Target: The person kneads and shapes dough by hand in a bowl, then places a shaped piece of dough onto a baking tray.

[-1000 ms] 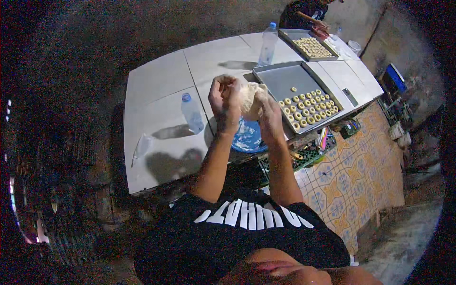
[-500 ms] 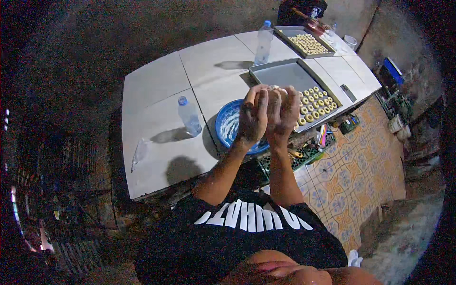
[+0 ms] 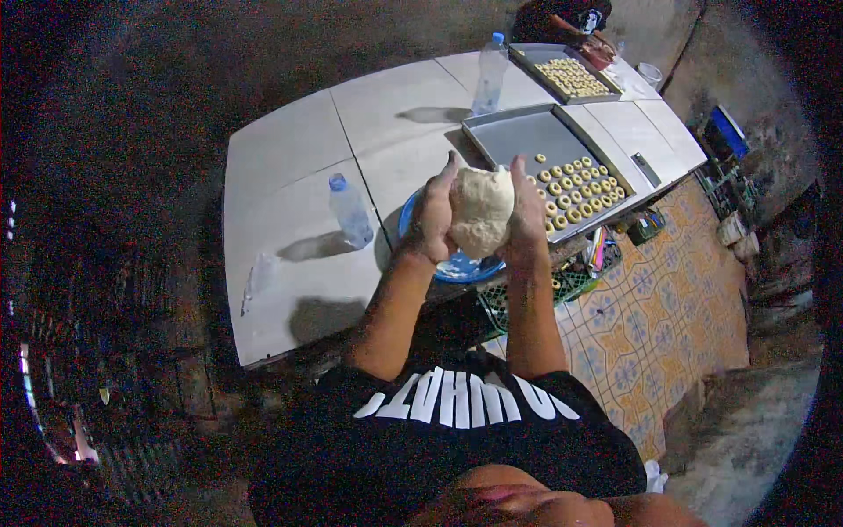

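Left hand (image 3: 433, 220) and right hand (image 3: 527, 211) cupping a pale dough lump (image 3: 479, 211) between them, fingers curved snugly around it, above a blue bowl (image 3: 457, 263), baking tray (image 3: 518, 140) just beside

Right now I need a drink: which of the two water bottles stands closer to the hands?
The bottle with the blue cap, left of the blue bowl; the other bottle stands farther back.

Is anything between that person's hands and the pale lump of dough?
Nothing visible: the left hand and right hand press straight against the pale lump of dough from either side, above the blue round bowl.
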`<state>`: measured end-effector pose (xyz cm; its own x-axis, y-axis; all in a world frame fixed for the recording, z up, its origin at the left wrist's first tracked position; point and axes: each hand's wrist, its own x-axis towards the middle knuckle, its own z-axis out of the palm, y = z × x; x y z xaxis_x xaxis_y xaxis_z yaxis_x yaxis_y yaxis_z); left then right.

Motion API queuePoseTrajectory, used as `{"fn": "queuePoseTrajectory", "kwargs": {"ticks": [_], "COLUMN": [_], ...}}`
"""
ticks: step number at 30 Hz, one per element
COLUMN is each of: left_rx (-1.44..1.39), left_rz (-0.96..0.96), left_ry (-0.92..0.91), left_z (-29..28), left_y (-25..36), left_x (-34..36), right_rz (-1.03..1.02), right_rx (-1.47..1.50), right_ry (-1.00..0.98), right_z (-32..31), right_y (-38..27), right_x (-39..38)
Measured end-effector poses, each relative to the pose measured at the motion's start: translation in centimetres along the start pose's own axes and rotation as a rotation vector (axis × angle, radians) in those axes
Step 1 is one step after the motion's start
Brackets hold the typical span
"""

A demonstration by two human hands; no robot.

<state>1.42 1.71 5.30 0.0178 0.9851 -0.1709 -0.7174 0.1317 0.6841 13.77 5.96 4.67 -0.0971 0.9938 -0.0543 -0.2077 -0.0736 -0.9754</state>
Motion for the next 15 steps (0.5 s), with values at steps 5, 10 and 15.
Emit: {"fn": "queuePoseTrajectory", "kwargs": {"ticks": [5, 10, 15], "left_rx": [0.053, 0.507, 0.904], "left_rz": [0.039, 0.55, 1.08], "left_ry": [-0.17, -0.044, 0.147], "left_z": [0.3, 0.2, 0.1], "left_y": [1.1, 0.8, -0.4], "left_x": [0.0, 1.0, 1.9], "right_rz": [0.13, 0.073, 0.116], "right_rx": [0.829, 1.029, 1.027], "right_ry": [-0.272, -0.509, -0.54], "right_z": [0.8, -0.2, 0.0], "right_y": [0.3, 0.1, 0.3], "right_x": [-0.6, -0.1, 0.1]}}
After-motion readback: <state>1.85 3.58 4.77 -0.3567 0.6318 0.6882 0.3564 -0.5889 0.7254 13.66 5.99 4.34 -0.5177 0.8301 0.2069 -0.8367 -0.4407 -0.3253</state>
